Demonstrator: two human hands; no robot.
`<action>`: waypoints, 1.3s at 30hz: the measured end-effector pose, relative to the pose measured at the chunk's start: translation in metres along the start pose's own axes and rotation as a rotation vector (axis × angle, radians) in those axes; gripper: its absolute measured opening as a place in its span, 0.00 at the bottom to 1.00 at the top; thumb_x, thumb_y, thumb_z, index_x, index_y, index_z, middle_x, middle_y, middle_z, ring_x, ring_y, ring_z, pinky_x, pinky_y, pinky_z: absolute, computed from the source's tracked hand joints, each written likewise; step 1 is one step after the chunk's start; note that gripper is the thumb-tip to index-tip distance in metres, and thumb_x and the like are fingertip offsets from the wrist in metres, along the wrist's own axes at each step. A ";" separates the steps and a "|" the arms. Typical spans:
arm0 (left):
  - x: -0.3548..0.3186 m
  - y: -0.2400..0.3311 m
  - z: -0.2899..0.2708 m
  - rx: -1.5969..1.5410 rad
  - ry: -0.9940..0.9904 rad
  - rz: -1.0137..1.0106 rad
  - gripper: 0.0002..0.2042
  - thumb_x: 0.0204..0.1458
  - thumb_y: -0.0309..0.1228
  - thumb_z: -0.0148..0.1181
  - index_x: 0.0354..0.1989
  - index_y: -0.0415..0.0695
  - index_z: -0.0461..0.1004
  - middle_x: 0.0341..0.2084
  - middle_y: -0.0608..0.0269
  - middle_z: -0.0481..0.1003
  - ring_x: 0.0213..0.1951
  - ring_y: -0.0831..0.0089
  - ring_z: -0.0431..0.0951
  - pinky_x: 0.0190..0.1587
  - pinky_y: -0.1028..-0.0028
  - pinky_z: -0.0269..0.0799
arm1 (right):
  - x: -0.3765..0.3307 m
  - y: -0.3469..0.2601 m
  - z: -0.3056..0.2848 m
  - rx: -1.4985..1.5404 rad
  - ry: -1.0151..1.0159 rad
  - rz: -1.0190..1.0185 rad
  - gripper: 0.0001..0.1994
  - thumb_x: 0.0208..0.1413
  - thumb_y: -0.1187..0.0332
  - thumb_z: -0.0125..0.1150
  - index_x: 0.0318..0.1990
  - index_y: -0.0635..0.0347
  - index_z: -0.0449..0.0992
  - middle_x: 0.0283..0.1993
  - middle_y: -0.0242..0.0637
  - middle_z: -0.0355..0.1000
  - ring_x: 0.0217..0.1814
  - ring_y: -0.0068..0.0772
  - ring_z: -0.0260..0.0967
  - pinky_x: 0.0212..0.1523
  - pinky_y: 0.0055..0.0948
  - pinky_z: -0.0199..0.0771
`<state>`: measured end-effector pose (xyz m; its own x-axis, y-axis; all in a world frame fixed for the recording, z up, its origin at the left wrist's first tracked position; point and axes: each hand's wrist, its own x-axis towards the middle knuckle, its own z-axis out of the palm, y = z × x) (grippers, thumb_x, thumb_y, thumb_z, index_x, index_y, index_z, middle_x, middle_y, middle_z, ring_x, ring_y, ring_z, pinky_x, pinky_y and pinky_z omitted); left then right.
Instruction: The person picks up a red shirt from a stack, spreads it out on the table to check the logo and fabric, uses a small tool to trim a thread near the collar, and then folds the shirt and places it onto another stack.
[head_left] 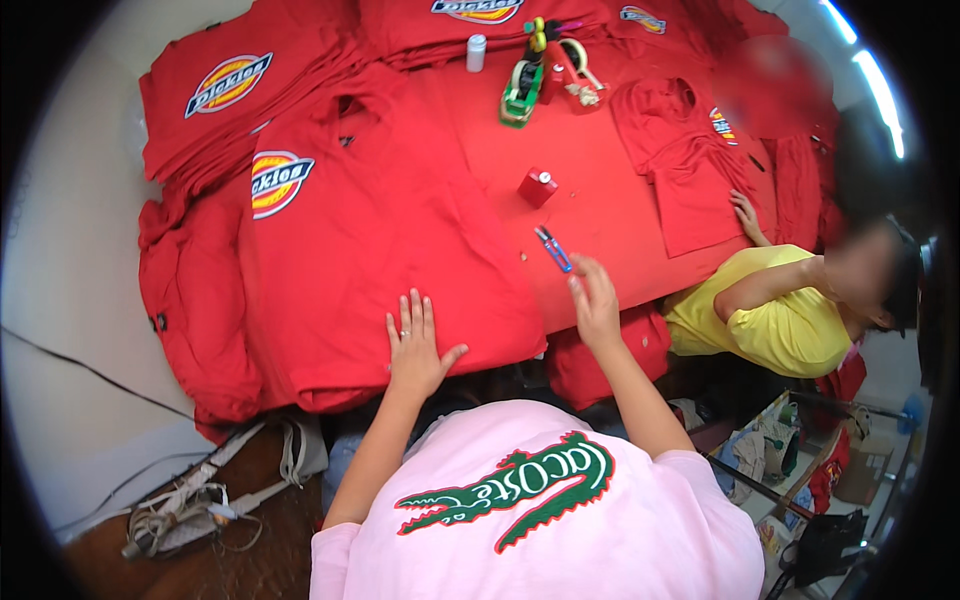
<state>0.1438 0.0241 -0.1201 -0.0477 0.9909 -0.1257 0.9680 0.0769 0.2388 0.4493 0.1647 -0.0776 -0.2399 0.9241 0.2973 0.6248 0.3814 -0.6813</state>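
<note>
My left hand point(417, 347) lies flat, fingers spread, on the lower part of a red T-shirt point(380, 240) with a printed oval badge. A ring shows on one finger. My right hand point(595, 305) is over the red-covered table, its thumb and fingers apart. Just beyond its fingertips lies a pair of blue thread snips point(553, 249), pointing away to the left. The fingertips come very close to the snips; whether they touch cannot be made out. Farther off on the table is a small red box point(538, 187).
A green tape dispenser point(520, 95) and a white can point(476, 53) stand at the back. Stacked red shirts point(230, 90) fill the far left. At right, a co-worker in yellow point(780, 310) rests a hand by another red shirt point(690, 190). Cords point(190, 515) hang at lower left.
</note>
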 end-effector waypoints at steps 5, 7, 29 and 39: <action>0.034 -0.004 0.003 -0.041 -0.067 0.059 0.52 0.60 0.65 0.50 0.79 0.36 0.41 0.80 0.50 0.34 0.80 0.52 0.31 0.76 0.41 0.23 | 0.091 0.056 -0.004 0.275 0.202 0.397 0.18 0.68 0.62 0.59 0.57 0.66 0.76 0.51 0.47 0.75 0.47 0.36 0.76 0.50 0.33 0.75; 0.058 -0.019 0.001 0.047 -0.006 0.078 0.50 0.58 0.66 0.51 0.80 0.45 0.44 0.81 0.55 0.36 0.80 0.51 0.33 0.76 0.39 0.27 | 0.111 0.086 0.004 0.371 0.196 0.499 0.17 0.68 0.61 0.60 0.54 0.67 0.78 0.48 0.45 0.76 0.45 0.33 0.76 0.49 0.33 0.76; 0.208 -0.114 -0.053 0.047 0.286 -0.119 0.38 0.60 0.52 0.56 0.77 0.51 0.57 0.78 0.50 0.48 0.79 0.57 0.43 0.77 0.42 0.33 | 0.429 0.181 -0.001 -0.435 -0.014 0.211 0.15 0.63 0.61 0.58 0.51 0.57 0.82 0.44 0.46 0.82 0.48 0.49 0.80 0.49 0.42 0.78; 0.214 -0.115 -0.053 0.007 0.279 -0.118 0.38 0.59 0.52 0.57 0.76 0.51 0.58 0.78 0.50 0.49 0.79 0.56 0.43 0.77 0.42 0.32 | 0.447 0.164 -0.018 -0.357 -0.120 0.361 0.12 0.55 0.61 0.67 0.39 0.60 0.87 0.37 0.46 0.82 0.41 0.39 0.81 0.45 0.36 0.78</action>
<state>0.0094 0.2331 -0.1235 -0.2248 0.9673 0.1174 0.9534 0.1935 0.2315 0.4578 0.6402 -0.0438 -0.0329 0.9994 -0.0076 0.8931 0.0260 -0.4492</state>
